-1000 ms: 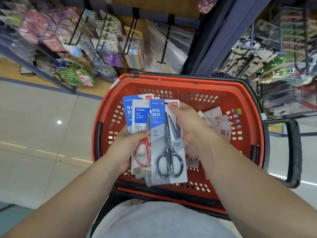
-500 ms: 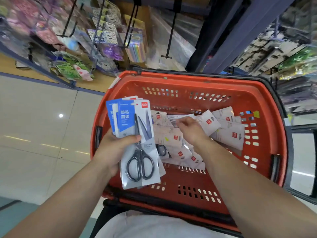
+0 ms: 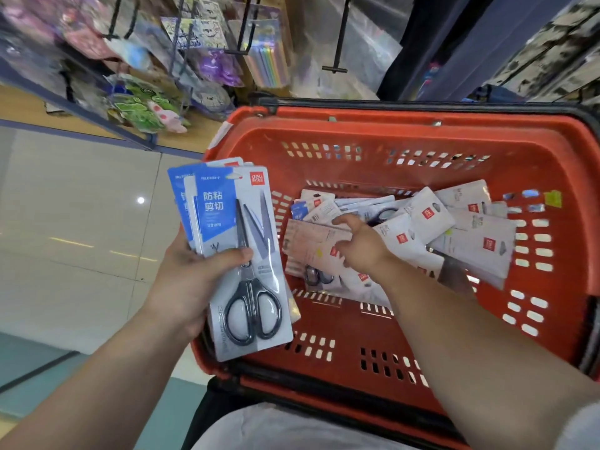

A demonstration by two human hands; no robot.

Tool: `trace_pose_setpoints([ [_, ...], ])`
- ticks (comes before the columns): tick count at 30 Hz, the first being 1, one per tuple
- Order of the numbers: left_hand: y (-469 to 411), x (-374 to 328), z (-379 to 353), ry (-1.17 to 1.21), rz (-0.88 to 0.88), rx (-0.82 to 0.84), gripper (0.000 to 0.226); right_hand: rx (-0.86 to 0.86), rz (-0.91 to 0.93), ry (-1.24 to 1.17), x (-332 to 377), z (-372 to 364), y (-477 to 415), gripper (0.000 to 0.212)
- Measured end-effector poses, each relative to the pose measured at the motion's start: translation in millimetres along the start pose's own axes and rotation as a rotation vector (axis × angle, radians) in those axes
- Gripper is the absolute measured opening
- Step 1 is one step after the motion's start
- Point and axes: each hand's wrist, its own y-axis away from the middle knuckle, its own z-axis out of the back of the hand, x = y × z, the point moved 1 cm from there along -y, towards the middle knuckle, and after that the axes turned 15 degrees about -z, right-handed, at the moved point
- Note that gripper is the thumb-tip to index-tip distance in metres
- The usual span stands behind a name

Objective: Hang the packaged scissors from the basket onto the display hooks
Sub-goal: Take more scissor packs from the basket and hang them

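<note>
Plastic-fronted stack of scissor packs [image 3: 240,254] is clamped in the left hand [image 3: 191,280], thumb across the front, upright over the basket [image 3: 406,131] left rim. Right hand [image 3: 363,245] has left the stack since a second ago and is down in the loose packs [image 3: 454,235], fingers apart on a face-down card, forearm angled in. Collecting continues; display hooks [image 3: 337,43] not yet fed.
</note>
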Motion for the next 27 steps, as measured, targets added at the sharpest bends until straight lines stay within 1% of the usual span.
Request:
trace_pose_setpoints([
  [2,1,-1,-1,0.018,-0.004,-0.009,0.068,0.047,0.028,-0.038,7,5,10,0.019],
  [5,4,-4,-3,0.049,-0.007,-0.026,0.068,0.202,0.029,-0.112,10,21,30,0.015],
  [6,5,-5,-3,0.053,-0.010,-0.027,0.069,0.258,0.036,-0.136,10,29,39,0.019],
  [8,8,-8,-4,0.055,-0.017,-0.035,0.072,0.388,0.034,-0.197,8,45,56,0.044],
  [9,10,-11,-5,0.055,-0.021,-0.041,0.071,0.430,0.035,-0.215,6,51,63,0.047],
  [10,12,-13,-6,0.059,-0.024,-0.042,0.068,0.435,0.045,-0.199,3,57,67,0.042],
  [11,15,-15,-7,0.062,-0.027,-0.044,0.066,0.413,0.061,-0.144,0,61,70,0.035],
  [13,20,-19,-8,0.061,-0.035,-0.046,0.064,0.303,0.098,-0.046,-6,68,80,0.035],
  [14,23,-20,-8,0.057,-0.041,-0.050,0.063,0.213,0.136,-0.039,-7,72,85,0.032],
  [15,25,-22,-9,0.055,-0.045,-0.057,0.063,0.127,0.176,-0.056,-9,77,90,0.024],
  [17,30,-24,-12,0.050,-0.056,-0.070,0.062,0.012,0.209,-0.120,-10,91,106,0.011],
  [18,32,-25,-14,0.045,-0.059,-0.076,0.062,-0.048,0.230,-0.114,-11,99,115,0.008],
  [21,36,-29,-26,0.036,-0.071,-0.093,0.062,-0.223,0.299,0.026,-13,120,132,0.008],
  [23,37,-30,-36,-0.005,-0.085,-0.080,0.051,-0.331,0.349,0.141,-10,131,145,0.013],
  [24,37,-30,-41,-0.023,-0.090,-0.074,0.046,-0.355,0.388,0.134,-7,137,150,0.016],
  [25,37,-30,-48,-0.033,-0.098,-0.068,0.043,-0.337,0.427,0.074,-5,142,156,0.016],
  [27,37,-34,-61,-0.056,-0.119,-0.065,0.041,-0.189,0.460,-0.152,0,151,168,0.013],
])
